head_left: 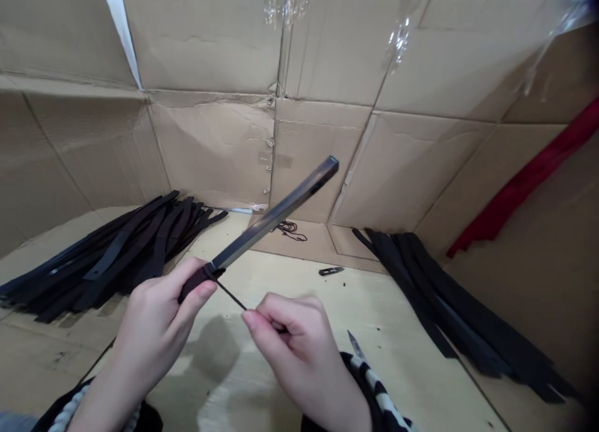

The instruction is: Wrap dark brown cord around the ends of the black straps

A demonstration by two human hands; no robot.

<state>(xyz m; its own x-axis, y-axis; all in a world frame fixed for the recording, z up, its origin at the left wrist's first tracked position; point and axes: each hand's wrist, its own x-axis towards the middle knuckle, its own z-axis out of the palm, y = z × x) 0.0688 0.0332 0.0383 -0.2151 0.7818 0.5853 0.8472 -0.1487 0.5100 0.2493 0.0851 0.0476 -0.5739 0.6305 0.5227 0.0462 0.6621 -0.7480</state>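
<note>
A long flat dark bar [262, 229] is held up at a slant above the counter [374, 310], its far end raised toward the back corner and clear of the cardboard wall [206, 39]. Its near end, a dark wrapped handle [196, 281], is enclosed by the closed grip of the left hand [154, 319]. A thin black cord [231, 294] is stretched from that handle to the right hand [299, 351], whose grip is closed on it, with the cord's end hidden inside the fingers.

Bare counter is left open beneath and around the hands, between two piles of black flat strips. One pile [112, 257] lies toward the left wall; the other [449, 301] runs along the right wall toward the lower right corner. The strips overlap too much to be counted.

Near the back edge, one small coil of black cord [290, 231] and one small dark metal-edged object [331, 270] are seen; the object cannot be identified. One pointed blade [355, 346] is partly hidden by the right wrist, and its handle cannot be made out. One red strip [519, 182] lies against the cardboard at the right, cut off by the frame.
</note>
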